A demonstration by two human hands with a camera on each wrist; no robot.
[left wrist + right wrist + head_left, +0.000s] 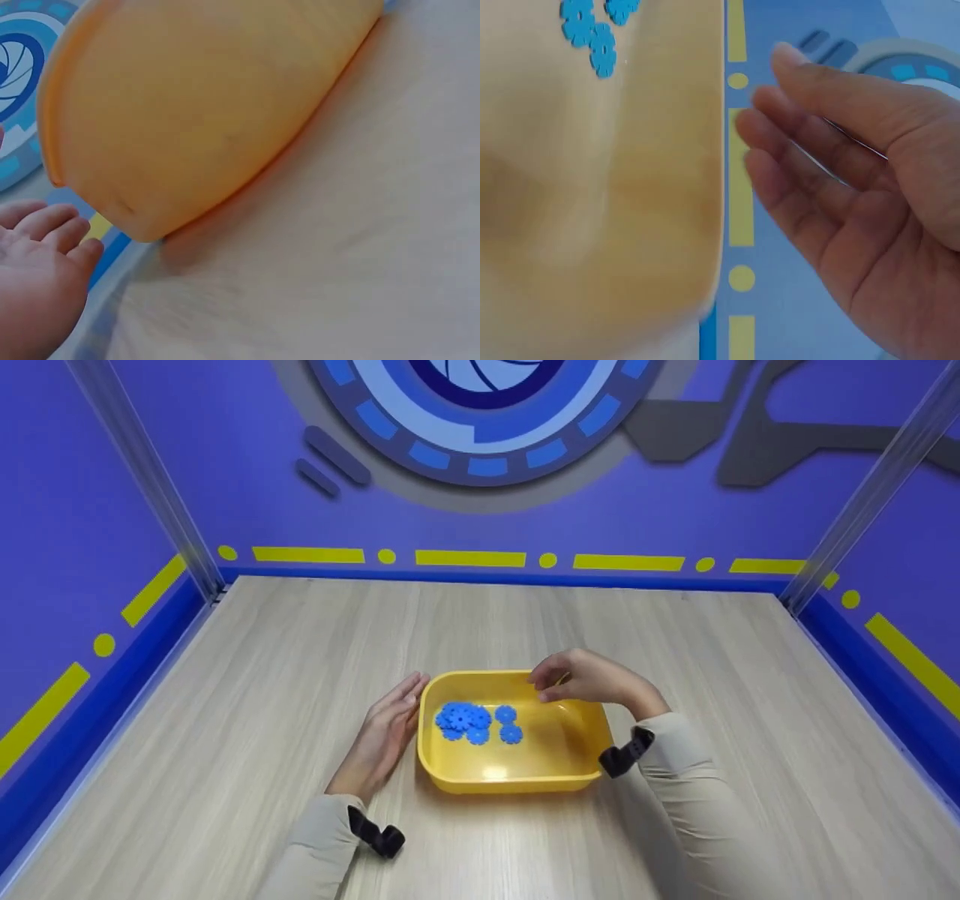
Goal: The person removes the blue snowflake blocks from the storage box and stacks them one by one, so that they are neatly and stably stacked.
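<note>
Looking at a purple-blue back wall behind a wood-look table. See a yellow tray sitting roughly mid-table. Spot the left hand along its left side, with fingers fairly straight; can't tell if actually touching. Also see the right hand at the far rim, toward the right end, loosely bent, thumb apart, holding nothing. Last, find little blue gear-like discs inside, heaped left, with two just beside the pile.

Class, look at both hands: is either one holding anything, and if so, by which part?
Nothing is held. The right hand is empty; the left hand is at the side of the yellow tray without gripping it.
</note>
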